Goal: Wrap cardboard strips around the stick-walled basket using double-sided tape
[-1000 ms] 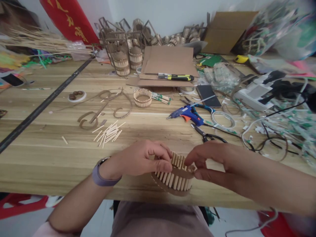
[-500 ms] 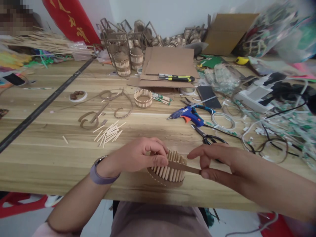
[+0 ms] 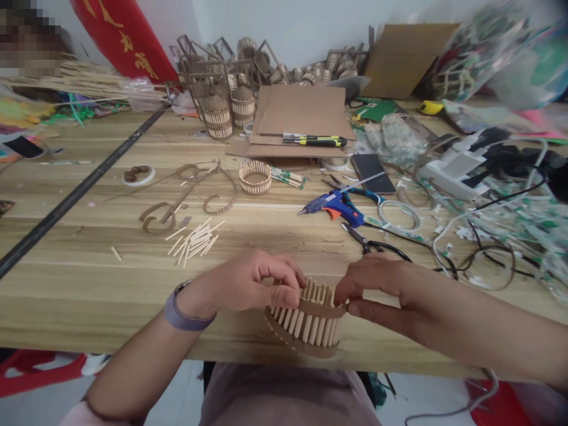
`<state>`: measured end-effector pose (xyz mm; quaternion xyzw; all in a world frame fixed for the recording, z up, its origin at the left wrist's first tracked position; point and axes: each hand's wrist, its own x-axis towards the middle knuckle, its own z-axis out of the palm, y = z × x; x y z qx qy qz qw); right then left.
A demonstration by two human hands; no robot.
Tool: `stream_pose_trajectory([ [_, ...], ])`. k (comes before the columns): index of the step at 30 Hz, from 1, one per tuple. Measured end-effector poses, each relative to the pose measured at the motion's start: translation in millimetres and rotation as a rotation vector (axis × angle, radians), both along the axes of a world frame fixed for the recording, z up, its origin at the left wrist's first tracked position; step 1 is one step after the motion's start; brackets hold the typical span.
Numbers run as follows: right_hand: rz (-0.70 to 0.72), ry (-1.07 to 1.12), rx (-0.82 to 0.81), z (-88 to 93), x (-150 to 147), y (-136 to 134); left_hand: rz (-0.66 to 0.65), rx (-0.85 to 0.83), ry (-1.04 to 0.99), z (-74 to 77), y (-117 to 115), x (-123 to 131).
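A small round basket (image 3: pixel 306 328) of short wooden sticks, banded with brown cardboard at its bottom, stands tilted at the table's front edge. A brown cardboard strip (image 3: pixel 320 309) lies along the upper part of the sticks. My left hand (image 3: pixel 266 283) pinches the basket's rim and the strip at the left, thumb outside and fingers curled over. On the right, my right hand (image 3: pixel 368 290) is closed on the strip, thumb and forefinger pressing it at the basket's side. The basket's far side is partly hidden by my left hand.
Loose sticks (image 3: pixel 195 242) lie left of my hands. Scissors (image 3: pixel 370 241) and a blue glue gun (image 3: pixel 332 204) lie beyond my right hand. A finished stick ring (image 3: pixel 255 177) stands farther back, before stacked cardboard (image 3: pixel 304 109) with cutters. Cables and scraps crowd the right.
My right hand has moved left, bringing the strip's free end in against the basket's side. The basket has turned and tilted slightly; my left hand keeps its pinch.
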<state>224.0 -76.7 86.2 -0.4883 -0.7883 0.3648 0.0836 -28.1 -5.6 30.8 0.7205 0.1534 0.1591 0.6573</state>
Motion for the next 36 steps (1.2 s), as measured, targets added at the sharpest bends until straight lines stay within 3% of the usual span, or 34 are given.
stream_pose_trajectory([
  [8,0.116,-0.071,0.022,8.1,-8,3,-0.056,0.189,0.137,-1.5,8,-1],
  [14,0.144,-0.072,0.110,3.1,-12,3,-0.059,0.263,0.177,10.2,-4,14],
  [20,0.161,-0.118,0.155,4.8,-17,4,-0.072,0.285,0.148,5.6,-9,18],
  [28,-0.034,-0.148,0.077,-0.8,-10,-2,-0.006,0.316,0.218,0.7,-8,18],
  [36,-0.048,-0.115,-0.012,8.3,-12,-5,0.018,0.343,0.229,3.2,-10,20],
])
